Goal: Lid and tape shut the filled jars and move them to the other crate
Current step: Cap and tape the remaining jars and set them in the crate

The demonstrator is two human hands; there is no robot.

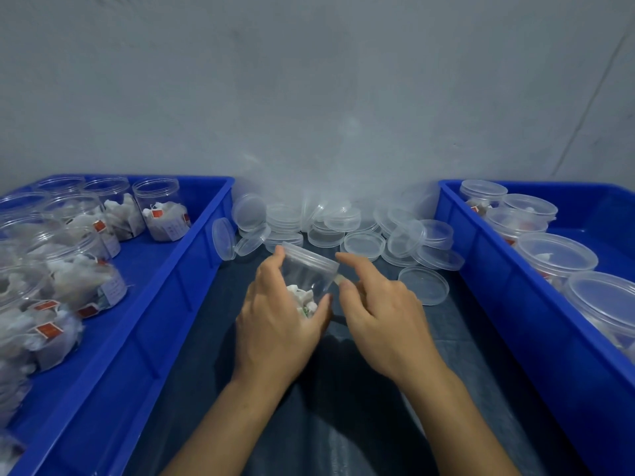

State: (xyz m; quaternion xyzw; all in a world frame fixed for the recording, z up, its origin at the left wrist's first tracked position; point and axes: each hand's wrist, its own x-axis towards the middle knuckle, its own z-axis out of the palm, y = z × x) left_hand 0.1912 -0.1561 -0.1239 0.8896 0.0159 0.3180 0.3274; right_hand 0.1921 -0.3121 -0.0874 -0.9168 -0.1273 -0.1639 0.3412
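Now two blue crates flank a dark cloth: the left crate [192, 255] holds roughly ten open jars of tea bags [161, 209], though the near ones blur together, and the right crate [488, 269] shows five lidded jars [555, 257]. Between them lies a heap of loose clear lids [364, 243], too overlapped to count. One lidded jar [309, 273] sits tilted over the cloth, gripped by the left hand [275, 321], fingers curled round its body. Beside its lid, the right hand [381, 310] pinches what looks like a tape end between thumb and finger, forefinger stretched toward the lid.
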